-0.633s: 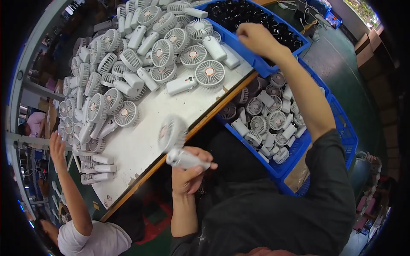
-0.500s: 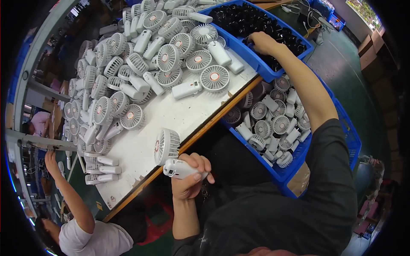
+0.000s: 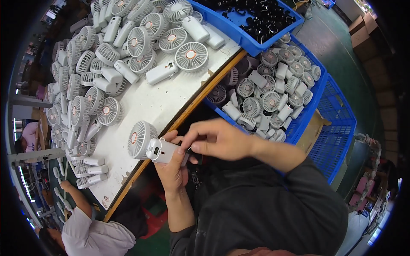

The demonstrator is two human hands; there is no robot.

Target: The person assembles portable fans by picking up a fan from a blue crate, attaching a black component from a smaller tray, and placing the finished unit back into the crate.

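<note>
A white handheld fan (image 3: 165, 152), its round grille over the table's edge, is gripped by its handle in my left hand (image 3: 173, 176). My right hand (image 3: 224, 138) meets it at the handle's lower end, thumb and forefinger pinched on a small black part (image 3: 180, 144). Fingers mostly cover this part, so its shape cannot be made out. More such black parts (image 3: 267, 25) fill a blue tray (image 3: 247, 42) at the table's far right corner.
White fans (image 3: 139, 42) lie heaped on the white table (image 3: 143, 100). A blue crate (image 3: 294, 136) of fans stands right of the table, beside another blue basket (image 3: 337, 128). At the lower left, a person in a white shirt (image 3: 96, 232) reaches forward.
My right hand has come back from the tray of black parts to the fan in my left hand. The view has shifted, and the person at lower left has lowered an arm.
</note>
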